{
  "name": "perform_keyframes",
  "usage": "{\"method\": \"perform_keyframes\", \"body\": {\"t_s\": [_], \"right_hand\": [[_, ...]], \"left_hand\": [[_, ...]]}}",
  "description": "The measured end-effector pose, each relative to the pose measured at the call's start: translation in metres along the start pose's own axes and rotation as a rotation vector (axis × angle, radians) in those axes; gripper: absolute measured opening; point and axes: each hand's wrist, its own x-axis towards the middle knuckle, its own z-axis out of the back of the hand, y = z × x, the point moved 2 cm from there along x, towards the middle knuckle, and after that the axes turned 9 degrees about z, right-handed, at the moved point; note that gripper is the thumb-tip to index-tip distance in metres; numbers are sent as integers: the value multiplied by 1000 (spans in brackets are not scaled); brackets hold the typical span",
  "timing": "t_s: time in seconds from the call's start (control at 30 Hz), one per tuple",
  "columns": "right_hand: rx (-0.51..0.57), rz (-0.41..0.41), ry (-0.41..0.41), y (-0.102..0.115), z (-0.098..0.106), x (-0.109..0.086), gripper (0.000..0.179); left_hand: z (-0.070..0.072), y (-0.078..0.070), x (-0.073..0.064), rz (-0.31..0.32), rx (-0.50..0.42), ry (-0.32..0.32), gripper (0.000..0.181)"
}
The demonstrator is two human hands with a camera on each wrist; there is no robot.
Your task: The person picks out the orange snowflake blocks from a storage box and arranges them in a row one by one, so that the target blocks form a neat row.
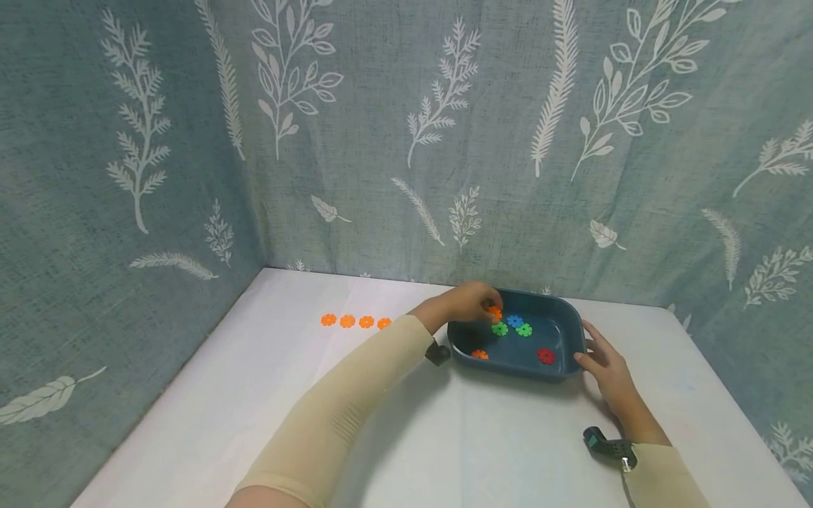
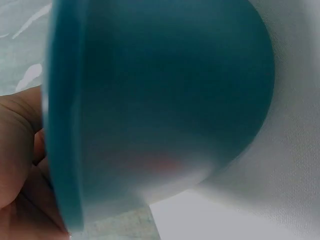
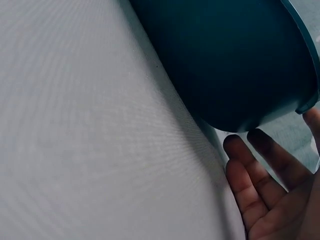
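In the head view my left hand (image 1: 473, 302) reaches over the left rim of a dark blue tray (image 1: 517, 367). Its fingertips pinch an orange flower-shaped disc (image 1: 495, 312); the left wrist view hides that grip behind the tray wall (image 2: 170, 90). Inside the tray lie two green discs (image 1: 524, 329), a blue disc (image 1: 514, 321), a red disc (image 1: 546, 355) and another orange disc near the front left. My right hand (image 1: 606, 370) rests against the tray's right end. Fairly straight fingers touch its wall and rim in the right wrist view.
Several orange discs (image 1: 347, 321) form a row on the white table (image 1: 406, 466), left of the tray, partly behind my left arm. A leaf-patterned curtain (image 1: 381, 141) rises directly behind the tray and along both sides.
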Motion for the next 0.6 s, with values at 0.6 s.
{"method": "perform_keyframes", "body": {"t_s": [0.6], "right_hand": [[-100,-53,50,4,-2,2,63]], "left_hand": [[30,47,-33,90,-275,-26,47]]}}
